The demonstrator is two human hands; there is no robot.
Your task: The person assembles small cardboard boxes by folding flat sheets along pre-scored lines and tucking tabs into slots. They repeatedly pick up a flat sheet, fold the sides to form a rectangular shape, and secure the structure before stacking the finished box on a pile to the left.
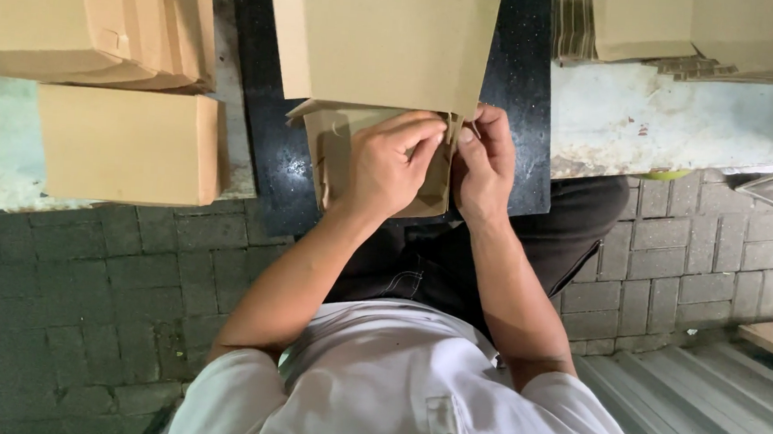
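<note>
Both hands on cardboard box at dark tabletop: left hand fingers curled over flap, right hand fingers pinching flap edge, steadying the fold.

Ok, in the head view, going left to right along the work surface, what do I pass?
Closed cardboard box → left hand → right hand, both on the half-folded carton → pale stone ledge with flat cardboard.
</note>
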